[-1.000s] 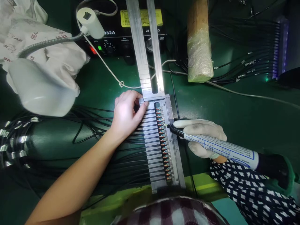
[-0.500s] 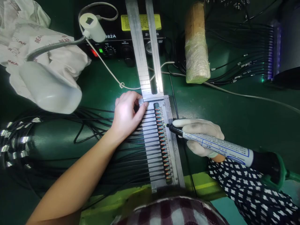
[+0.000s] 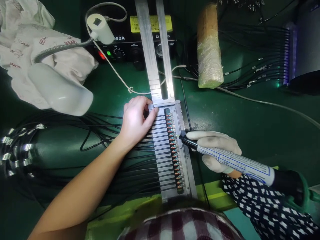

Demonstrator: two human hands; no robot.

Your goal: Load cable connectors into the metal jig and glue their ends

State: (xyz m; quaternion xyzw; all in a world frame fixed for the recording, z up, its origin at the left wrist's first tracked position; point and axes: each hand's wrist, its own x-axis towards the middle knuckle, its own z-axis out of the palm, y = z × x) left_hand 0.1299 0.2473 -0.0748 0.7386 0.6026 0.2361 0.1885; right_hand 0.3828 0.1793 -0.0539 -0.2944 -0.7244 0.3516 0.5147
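Hands well apart, a person works at a metal jig (image 3: 184,156) lying lengthwise in the middle of a green bench (image 3: 232,110). The bare left hand (image 3: 133,120) grips the jig's upper left corner, thumb on top. The right hand (image 3: 221,142), gloved in white below a patterned sleeve (image 3: 270,206), is wrapped around a pen-shaped tool (image 3: 235,160) with a printed white barrel. The tool's black tip points at the jig just beside a row of connectors (image 3: 174,150); whether it touches is hard to tell. Black cables (image 3: 100,129) run left from the connectors, passing beneath the left arm. A slotted metal frame (image 3: 149,56) extends from the jig's far end before a black machine (image 3: 128,56), between a lamp (image 3: 65,95) at left and a plastic-wrapped block (image 3: 210,63) at right.
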